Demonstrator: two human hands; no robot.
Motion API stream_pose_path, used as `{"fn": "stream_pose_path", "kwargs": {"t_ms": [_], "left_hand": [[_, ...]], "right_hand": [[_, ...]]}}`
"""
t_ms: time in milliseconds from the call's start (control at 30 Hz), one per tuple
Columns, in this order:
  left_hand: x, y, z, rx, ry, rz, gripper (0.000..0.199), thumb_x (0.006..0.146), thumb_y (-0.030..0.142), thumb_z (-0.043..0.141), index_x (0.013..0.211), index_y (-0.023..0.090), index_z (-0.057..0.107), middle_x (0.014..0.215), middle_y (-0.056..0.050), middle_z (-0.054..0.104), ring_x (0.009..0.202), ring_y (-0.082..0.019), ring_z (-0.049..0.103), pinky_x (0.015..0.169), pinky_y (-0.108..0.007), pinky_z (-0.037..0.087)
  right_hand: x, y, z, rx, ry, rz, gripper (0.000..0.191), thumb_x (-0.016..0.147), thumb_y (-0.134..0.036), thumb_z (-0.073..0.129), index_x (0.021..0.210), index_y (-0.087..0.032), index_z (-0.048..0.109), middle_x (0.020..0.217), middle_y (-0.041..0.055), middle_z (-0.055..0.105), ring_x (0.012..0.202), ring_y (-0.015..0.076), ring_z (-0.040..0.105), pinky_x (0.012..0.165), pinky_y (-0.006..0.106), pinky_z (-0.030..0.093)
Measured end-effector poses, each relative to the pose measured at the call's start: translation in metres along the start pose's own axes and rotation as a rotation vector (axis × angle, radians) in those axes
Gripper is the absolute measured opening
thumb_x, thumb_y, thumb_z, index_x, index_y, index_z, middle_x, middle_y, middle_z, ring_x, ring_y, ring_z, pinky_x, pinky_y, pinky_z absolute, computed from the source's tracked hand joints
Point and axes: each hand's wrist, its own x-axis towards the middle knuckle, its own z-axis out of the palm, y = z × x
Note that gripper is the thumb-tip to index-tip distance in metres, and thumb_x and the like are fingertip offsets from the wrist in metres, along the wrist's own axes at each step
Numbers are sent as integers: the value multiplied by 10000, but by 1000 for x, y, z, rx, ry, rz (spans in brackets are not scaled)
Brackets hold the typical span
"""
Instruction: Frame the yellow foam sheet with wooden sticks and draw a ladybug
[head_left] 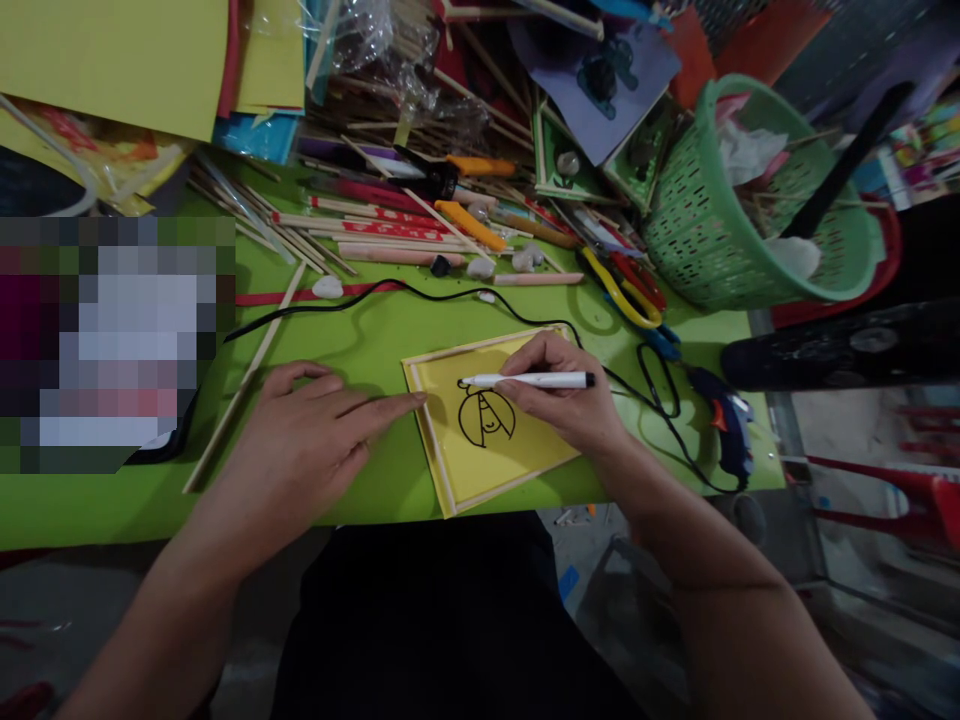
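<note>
A yellow card (pixel 525 445) edged with thin wooden sticks lies at the table's front edge, tilted slightly. Black lines on it form a rounded figure with a curved smile mark. My right hand (pixel 559 395) pinches a white marker (pixel 540 380) with a black end, its tip touching the card at the upper left of the drawing. On the left, my left hand (pixel 319 435) rests with its fingers spread, the index fingertip on the card's left stick border.
Behind lie wooden sticks (pixel 397 230), yellow-handled scissors (pixel 619 290) and a green basket (pixel 682 230). A glue gun (pixel 727 425) with a black cord sits at right. One long stick (pixel 247 370) lies left, beside a blurred-out patch.
</note>
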Motion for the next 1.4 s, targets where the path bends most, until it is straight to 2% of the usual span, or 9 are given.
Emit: {"fn": "stream_pose_path", "kwargs": {"t_ms": [567, 767, 1000, 1400], "left_hand": [[0, -2, 0, 4, -10, 28, 522, 1031, 140, 490, 1470, 387, 625, 1056, 20, 821, 812, -217, 684, 1000, -473, 399], [0, -1, -2, 18, -8, 8, 504, 1042, 150, 481, 1455, 382, 655, 835, 10, 756, 744, -213, 657, 987, -471, 410], [0, -2, -1, 18, -7, 3, 511, 1043, 155, 480, 1461, 402, 638, 800, 18, 730, 730, -211, 641, 979, -473, 413], [-1, -1, -1, 34, 20, 62, 501, 1042, 108, 497, 1474, 336, 607, 1037, 18, 814, 821, -206, 680, 987, -484, 410]], "right_hand": [[0, 5, -5, -53, 20, -40, 280, 799, -392, 870, 780, -231, 642, 722, -28, 654, 598, 110, 509, 527, 276, 372], [-1, 3, -7, -66, 2, -21, 252, 810, -371, 843, 772, -235, 634, 698, -29, 640, 582, 113, 494, 518, 279, 360], [-1, 3, -7, -15, 6, -23, 281, 797, -403, 876, 800, -234, 651, 730, -24, 659, 606, 116, 508, 533, 278, 374], [-1, 4, -4, 6, -22, 0, 347, 764, -457, 918, 803, -234, 655, 697, -37, 630, 573, 103, 461, 512, 269, 343]]}}
